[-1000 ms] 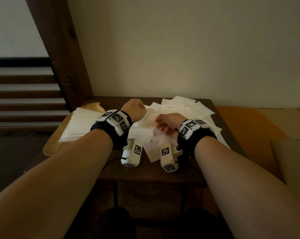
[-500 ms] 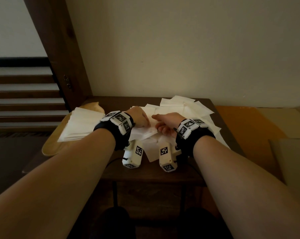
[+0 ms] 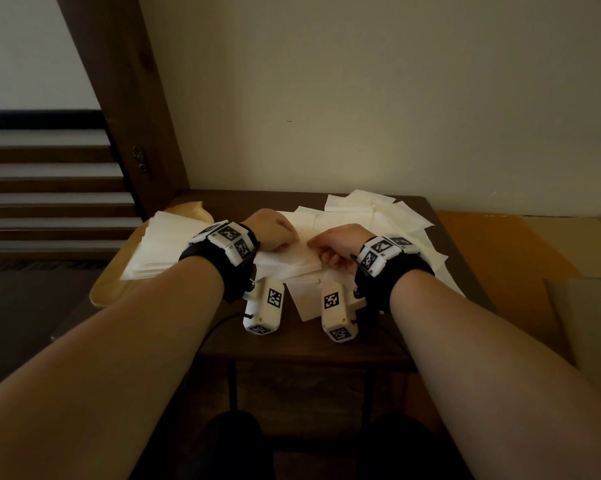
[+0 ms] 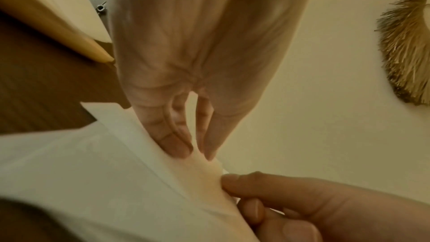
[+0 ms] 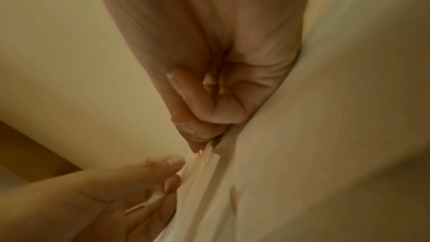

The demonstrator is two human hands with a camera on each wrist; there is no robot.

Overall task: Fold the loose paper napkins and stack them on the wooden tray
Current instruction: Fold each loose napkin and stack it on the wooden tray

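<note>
A white paper napkin [image 3: 292, 263] lies folded at the middle of the dark table [image 3: 292, 337]. My left hand [image 3: 288, 239] pinches its far edge from the left, thumb against fingertips [image 4: 184, 151] in the left wrist view. My right hand [image 3: 318, 244] pinches the same edge [image 5: 209, 146] from the right, its other fingers curled into the palm. The two hands almost touch. To the left is the wooden tray [image 3: 107, 292] with a stack of folded napkins [image 3: 160, 247]. Loose napkins [image 3: 371, 216] are spread at the back right, under and beyond my right hand.
A wall runs right behind the table. A dark wooden post [image 3: 129, 133] and stair treads [image 3: 43, 209] stand to the left. An orange surface [image 3: 493, 244] adjoins the table's right side. A straw wall ornament [image 4: 407, 43] shows in the left wrist view.
My left hand, raised with a napkin flap a second ago, has come down and to the right until it meets my right hand. The napkin now lies flat and folded.
</note>
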